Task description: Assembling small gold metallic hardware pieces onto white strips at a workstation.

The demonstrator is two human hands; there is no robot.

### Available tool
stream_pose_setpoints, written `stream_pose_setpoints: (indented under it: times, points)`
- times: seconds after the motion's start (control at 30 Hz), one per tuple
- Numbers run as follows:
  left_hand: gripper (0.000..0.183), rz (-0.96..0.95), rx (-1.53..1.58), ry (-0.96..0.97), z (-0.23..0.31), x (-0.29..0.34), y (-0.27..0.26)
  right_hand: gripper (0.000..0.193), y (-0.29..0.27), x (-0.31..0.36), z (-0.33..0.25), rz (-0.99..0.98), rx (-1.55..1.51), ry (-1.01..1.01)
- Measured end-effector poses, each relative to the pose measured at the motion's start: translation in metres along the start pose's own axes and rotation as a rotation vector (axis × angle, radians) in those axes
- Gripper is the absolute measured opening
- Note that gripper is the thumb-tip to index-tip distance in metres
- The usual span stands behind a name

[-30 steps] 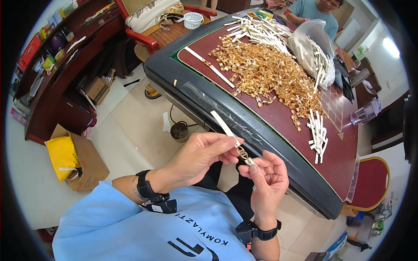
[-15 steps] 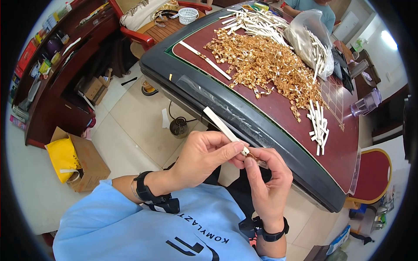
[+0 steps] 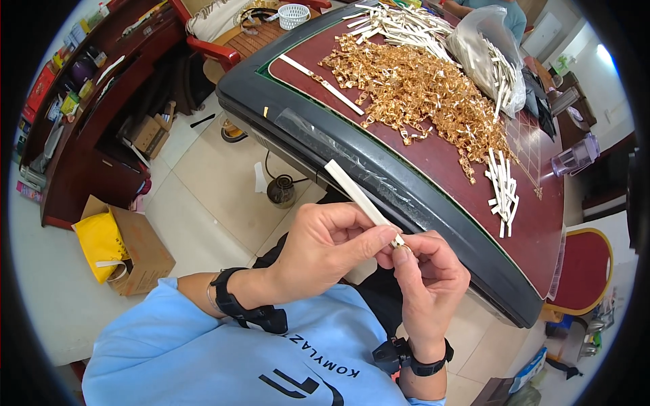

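A narrow white strap (image 3: 357, 194) is pinched between the thumb and fingers of my left hand (image 3: 342, 240). Its far end sticks up toward the table edge. At its near end sits a small gold metal clasp (image 3: 403, 246), gripped by the thumb and fingertips of my right hand (image 3: 428, 271). Strap end and clasp meet between my two hands, and my fingertips partly hide that spot. On the dark red table (image 3: 433, 159) lies a big heap of gold clasps (image 3: 426, 88). Another white strap piece joined to gold links (image 3: 321, 82) lies along the table's left side.
White straps (image 3: 399, 28) are piled at the far end, and a smaller bunch (image 3: 502, 189) lies right. A clear bag (image 3: 482, 51) holds more straps. A person (image 3: 518, 20) sits beyond. A purple cup (image 3: 574, 155) stands right; a cardboard box (image 3: 145, 254) is on the left.
Both hands have shifted slightly to the right and toward me, carrying the strap and clasp. The strap stays pinched in my left hand.
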State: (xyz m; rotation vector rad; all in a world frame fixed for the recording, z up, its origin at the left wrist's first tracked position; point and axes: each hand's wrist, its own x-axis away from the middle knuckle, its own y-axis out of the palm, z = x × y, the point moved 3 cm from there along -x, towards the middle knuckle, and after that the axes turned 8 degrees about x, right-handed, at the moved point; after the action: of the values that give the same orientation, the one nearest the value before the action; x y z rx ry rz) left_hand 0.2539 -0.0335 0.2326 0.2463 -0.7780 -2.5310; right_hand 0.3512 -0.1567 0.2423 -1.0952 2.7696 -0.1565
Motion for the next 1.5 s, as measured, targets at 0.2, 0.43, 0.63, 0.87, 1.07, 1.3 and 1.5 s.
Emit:
stream_pose_setpoints:
  times: [0.2,0.43,0.63,0.87,1.07,1.3,1.5]
  points:
    - [0.016,-0.008,0.0,0.014,-0.002,0.001,0.001,0.008,0.001,0.0,-0.007,0.006,-0.005,-0.025]
    - [0.013,-0.012,0.032,0.012,-0.001,0.003,0.005,0.011,0.002,0.007,-0.005,0.094,0.049,-0.116]
    - [0.012,0.0,0.014,0.027,0.0,0.004,0.01,0.013,0.006,0.009,-0.006,0.163,0.093,-0.207]
    - [0.012,-0.016,-0.235,0.197,0.0,0.005,0.012,0.013,0.005,0.008,-0.007,0.224,0.119,-0.218]
    - [0.011,-0.112,-0.432,0.357,0.006,0.003,0.013,0.011,0.002,0.006,-0.01,0.158,0.094,-0.125]
    - [0.014,-0.091,-0.278,0.161,0.006,0.003,0.012,0.01,-0.002,0.003,-0.013,0.087,0.035,-0.034]
    - [0.014,-0.056,-0.177,0.07,0.003,0.0,0.012,0.009,-0.001,0.004,-0.007,0.147,0.083,-0.08]
